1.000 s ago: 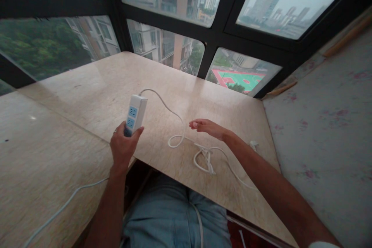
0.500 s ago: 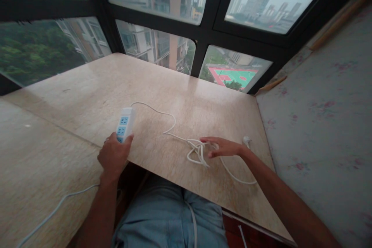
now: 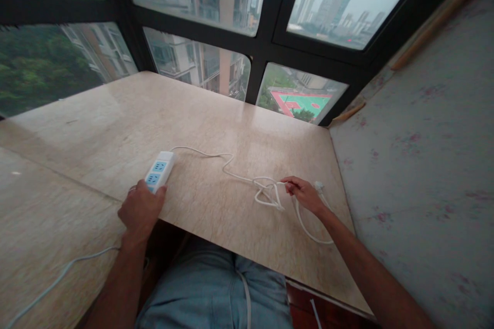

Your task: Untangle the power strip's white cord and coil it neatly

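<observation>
My left hand [image 3: 142, 211] is wrapped round the near end of a white power strip [image 3: 165, 163] with blue socket faces, which lies on the stone-look counter. From the strip's far end a white cord [image 3: 200, 152] runs right across the counter into a loose tangle of loops [image 3: 266, 193]. My right hand [image 3: 301, 191] pinches the cord at the right side of that tangle, fingers closed. Beyond this hand a white plug [image 3: 318, 185] rests on the counter, with a curve of cord [image 3: 309, 231] below it.
Dark-framed windows [image 3: 258, 46] border the back of the counter [image 3: 216, 205]. A flower-patterned wall [image 3: 409, 175] rises on the right. Another pale cable [image 3: 65, 270] lies at the lower left. My legs [image 3: 212, 288] are under the counter's front edge.
My right hand has gone from open over the tangle to closed on the cord, a little to the right. The power strip has turned slightly clockwise. The view has shifted a bit.
</observation>
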Available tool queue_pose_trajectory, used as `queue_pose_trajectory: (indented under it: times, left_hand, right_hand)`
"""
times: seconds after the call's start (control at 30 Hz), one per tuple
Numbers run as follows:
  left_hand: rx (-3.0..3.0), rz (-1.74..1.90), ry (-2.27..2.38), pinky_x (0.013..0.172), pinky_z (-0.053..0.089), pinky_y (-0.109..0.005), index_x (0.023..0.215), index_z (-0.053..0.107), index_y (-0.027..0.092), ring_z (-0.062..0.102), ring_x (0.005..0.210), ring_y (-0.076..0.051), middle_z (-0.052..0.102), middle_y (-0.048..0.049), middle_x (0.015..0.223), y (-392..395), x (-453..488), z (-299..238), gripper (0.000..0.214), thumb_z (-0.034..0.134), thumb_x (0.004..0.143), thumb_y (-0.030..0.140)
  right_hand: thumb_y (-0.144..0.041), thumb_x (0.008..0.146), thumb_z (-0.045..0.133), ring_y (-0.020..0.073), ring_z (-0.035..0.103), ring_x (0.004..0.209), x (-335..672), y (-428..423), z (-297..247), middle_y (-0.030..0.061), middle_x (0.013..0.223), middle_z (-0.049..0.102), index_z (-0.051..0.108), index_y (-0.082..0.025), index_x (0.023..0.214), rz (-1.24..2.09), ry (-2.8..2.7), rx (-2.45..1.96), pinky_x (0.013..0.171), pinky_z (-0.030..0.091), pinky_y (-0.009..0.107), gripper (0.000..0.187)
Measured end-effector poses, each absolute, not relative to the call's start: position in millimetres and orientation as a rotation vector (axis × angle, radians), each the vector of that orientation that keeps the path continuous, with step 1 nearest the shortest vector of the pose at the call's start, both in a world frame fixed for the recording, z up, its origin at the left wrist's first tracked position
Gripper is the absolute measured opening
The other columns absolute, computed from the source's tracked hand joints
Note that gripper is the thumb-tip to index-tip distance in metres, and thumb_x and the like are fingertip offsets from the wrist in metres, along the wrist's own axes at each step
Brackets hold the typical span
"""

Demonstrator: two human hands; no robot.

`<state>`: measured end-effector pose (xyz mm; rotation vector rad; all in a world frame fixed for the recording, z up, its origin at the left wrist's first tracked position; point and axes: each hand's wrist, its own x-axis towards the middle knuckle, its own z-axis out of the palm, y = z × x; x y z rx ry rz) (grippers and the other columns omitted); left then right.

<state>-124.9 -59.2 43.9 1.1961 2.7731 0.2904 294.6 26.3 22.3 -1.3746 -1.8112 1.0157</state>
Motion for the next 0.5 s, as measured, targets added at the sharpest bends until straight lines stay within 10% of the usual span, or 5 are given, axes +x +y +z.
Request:
queue_pose_trajectory:
  times: [0.3, 0.5]
  left_hand:
    - [1.272, 0.429, 2.743, 0.07, 0.048, -0.052, 0.111, 0.051, 0.019, 0.057, 0.102, -0.044, 0.057, -0.0181, 0.115, -60, -128, 34, 0.045, 0.044, 0.081, 0.051]
    - [1.699, 0.63, 2.774, 0.096, 0.035, -0.069, 0.126, 0.042, 0.016, 0.033, 0.133, -0.049, 0.054, -0.0202, 0.13, -59, -122, 25, 0.054, 0.046, 0.081, 0.045]
  right_hand:
    - [-0.05, 0.072, 0.062, 0.0107, 0.04, 0.048, 328, 29, 23, -0.0006, 0.063, 0.054, 0.066, -0.018, 0.085, 0.952, -1.337, -1.485, 0.045, 0.029, 0.025, 0.034]
    - [-0.045, 0.078, 0.058, 0.0124, 0.043, 0.053, 324, 24, 23, -0.0002, 0.062, 0.053, 0.065, -0.018, 0.08, 0.864, -1.4, -1.452, 0.051, 0.034, 0.026, 0.028]
